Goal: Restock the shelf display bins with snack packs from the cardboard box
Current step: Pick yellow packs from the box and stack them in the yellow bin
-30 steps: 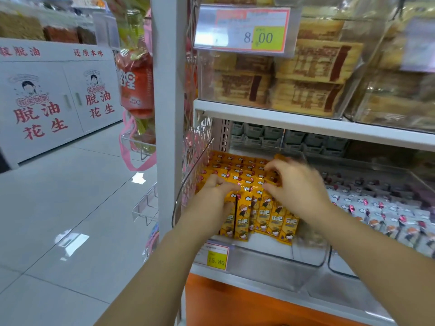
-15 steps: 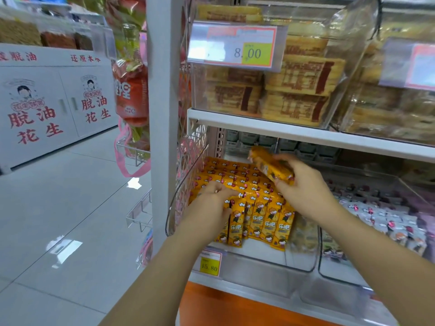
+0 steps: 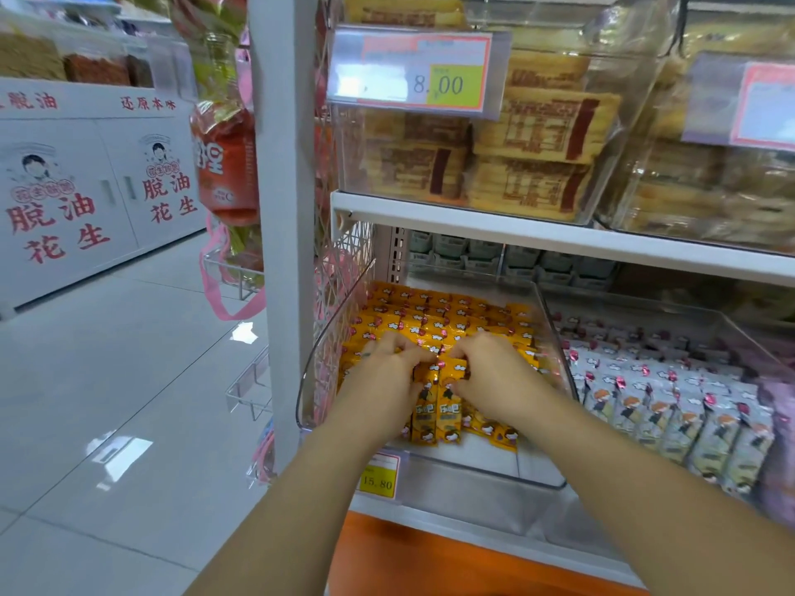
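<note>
Clear shelf bin (image 3: 473, 471), yellow snack packs (image 3: 447, 324) gripped under left hand (image 3: 387, 365) — right hand (image 3: 494, 374)

I read these markings from the head view:

- Upper price tag (image 3: 417, 73) on the upper bin (image 3: 636, 105): "8.00" on its yellow field. The other print is illegible.
- Lower price tag (image 3: 377, 481) on the front of the lower bin (image 3: 473, 488): "15.80".
- Yellow snack packs (image 3: 447, 408): "乐吧" on the wrapper.
- White cabinet (image 3: 116, 135) across the aisle: "脱油花生" in red on each door, and "还原本味" along the top band.
- Orange hanging bag (image 3: 228, 165): lettering only partly legible.
</note>
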Tool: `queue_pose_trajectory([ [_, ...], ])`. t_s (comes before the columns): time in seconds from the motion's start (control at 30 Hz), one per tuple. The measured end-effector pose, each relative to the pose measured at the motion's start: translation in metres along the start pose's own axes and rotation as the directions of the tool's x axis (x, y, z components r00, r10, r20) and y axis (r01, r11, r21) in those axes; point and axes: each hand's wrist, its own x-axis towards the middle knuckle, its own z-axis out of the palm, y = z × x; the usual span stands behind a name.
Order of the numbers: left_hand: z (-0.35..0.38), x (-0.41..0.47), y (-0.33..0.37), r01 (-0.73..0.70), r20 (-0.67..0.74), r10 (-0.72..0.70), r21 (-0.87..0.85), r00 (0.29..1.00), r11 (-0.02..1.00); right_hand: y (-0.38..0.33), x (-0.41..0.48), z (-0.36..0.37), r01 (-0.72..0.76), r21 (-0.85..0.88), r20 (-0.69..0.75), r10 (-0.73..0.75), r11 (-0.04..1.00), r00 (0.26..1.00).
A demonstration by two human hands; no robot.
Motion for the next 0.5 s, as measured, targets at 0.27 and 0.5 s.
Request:
queue_pose_trajectory([
  [0.27, -0.005, -0.004, 0.001, -0.023, -0.031, 0.023, -0.006, 0.999, 1.000, 0.005, -0.007, -0.001, -0.021, 0.045, -0.060, 0.024, 0.999, 0.998],
  [0.5, 0.003, -0.037, 0.023, -0.227, -0.304, 0.181, -0.122, 0.935, 0.966, 0.012, -0.056, -0.024, 0.113, 0.006, -0.230, -0.109, 0.994, 0.967],
])
